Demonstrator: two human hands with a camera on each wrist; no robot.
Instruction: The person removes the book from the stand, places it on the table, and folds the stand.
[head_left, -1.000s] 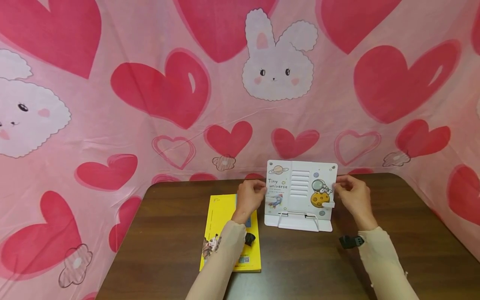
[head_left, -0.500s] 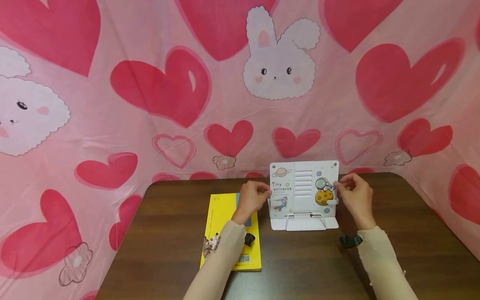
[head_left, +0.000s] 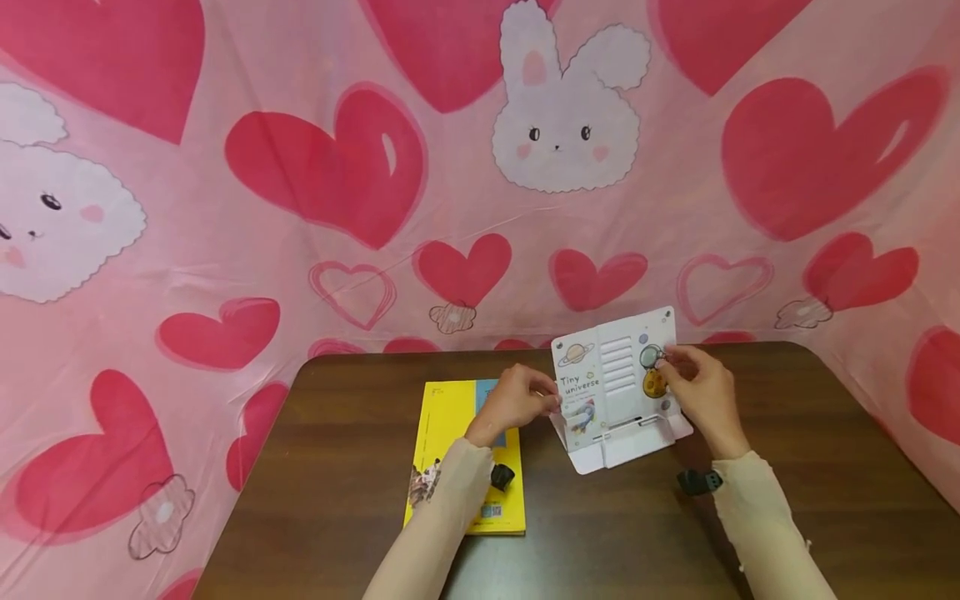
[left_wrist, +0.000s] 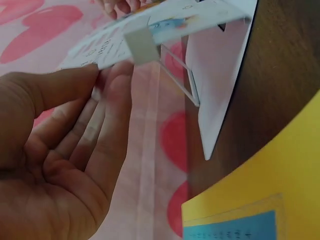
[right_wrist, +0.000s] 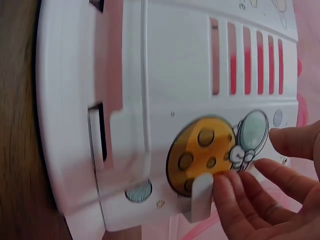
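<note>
A white book stand [head_left: 619, 403] printed with "Tiny universe", a rocket and an astronaut stands tilted back on the table, turned at an angle. At its left edge my left hand [head_left: 516, 402] pinches the back plate between thumb and fingers, as the left wrist view shows. My right hand [head_left: 703, 393] holds the opposite edge beside the astronaut print. In the right wrist view the thumb [right_wrist: 295, 142] lies near the astronaut, with the fingers at the edge by a small white page clip [right_wrist: 201, 197]. A wire support [left_wrist: 180, 82] juts out at the stand's front.
Left of the stand, a yellow book [head_left: 442, 417] with a blue strip lies flat, partly under my left forearm. The brown wooden table [head_left: 345, 467] ends at a pink cloth [head_left: 457, 192] with hearts and rabbits. A dark strap [head_left: 699, 482] sits at my right wrist.
The stand has shifted right and turned, its right side now farther back and its left side nearer. Both hands have followed its edges. The yellow book lies as before.
</note>
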